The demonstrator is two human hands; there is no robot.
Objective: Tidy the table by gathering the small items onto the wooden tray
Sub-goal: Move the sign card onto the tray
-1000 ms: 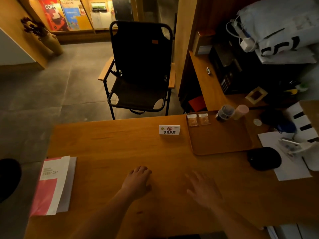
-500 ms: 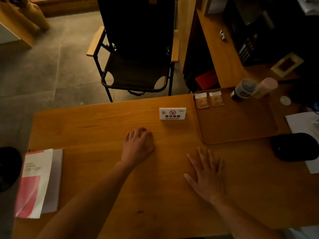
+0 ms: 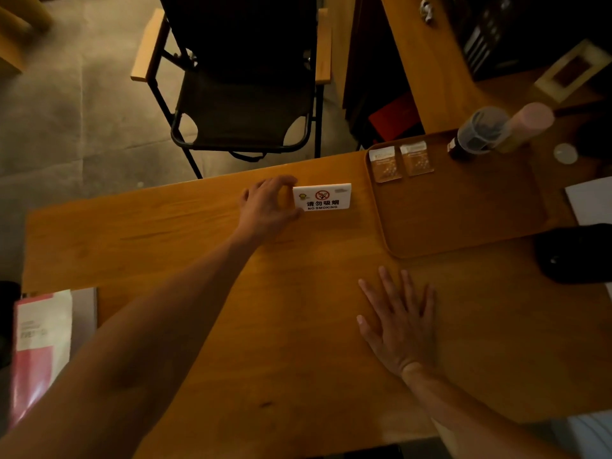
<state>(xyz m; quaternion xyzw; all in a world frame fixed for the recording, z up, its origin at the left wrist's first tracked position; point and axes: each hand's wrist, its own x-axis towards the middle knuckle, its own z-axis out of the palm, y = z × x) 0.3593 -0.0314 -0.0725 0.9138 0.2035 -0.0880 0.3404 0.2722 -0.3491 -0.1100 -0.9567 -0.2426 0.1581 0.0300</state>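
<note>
no-smoking sign (image 3: 326, 201) looks light and stiff; left hand (image 3: 265, 210) pinches its left edge, right hand (image 3: 399, 321) flat, holding nothing.

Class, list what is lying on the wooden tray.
On the wooden tray: two small packets and a dark bottle. The pink tube beside the bottle hides its own base, so its footing is unclear.

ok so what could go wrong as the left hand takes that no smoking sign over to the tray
The left hand pinches only the left end of the no smoking sign, so it could twist or slip from the fingers. On the wooden tray, two sachets and the capped bottle crowd the far edge; a sign set down there might knock the bottle over.
</note>
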